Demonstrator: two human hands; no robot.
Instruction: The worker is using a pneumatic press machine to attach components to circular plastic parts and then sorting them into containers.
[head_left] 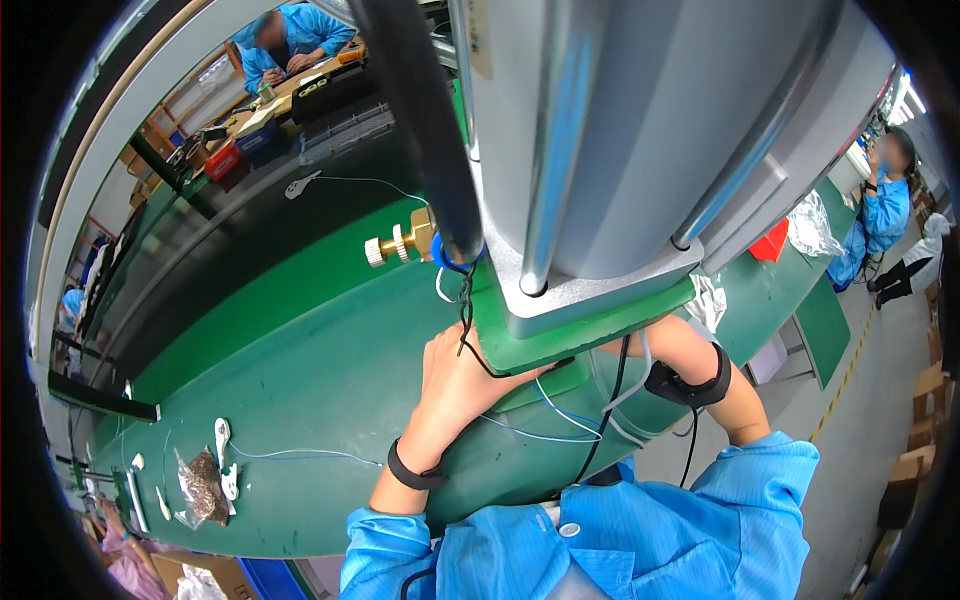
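A grey pneumatic press (pixel 620 150) with a green plate (pixel 580 338) at its lower end stands right in front of me. My left hand (pixel 455 372) reaches under the left side of this plate, its back showing and its fingers hidden. From the right, my right hand (pixel 660 340) goes under the plate too, fingers out of sight. Whether either hand holds anything cannot be seen. Thin white and blue wires (pixel 560 412) hang below the plate between my hands. Black bands sit on both wrists.
On the green bench (pixel 320 370) at left lie a white handle-shaped part (pixel 222 440) with a thin wire and a clear bag of small brown pieces (pixel 205 485). A brass valve (pixel 400 245) sticks out beside the press. A red bin (pixel 770 240) stands at right. Other people sit farther off.
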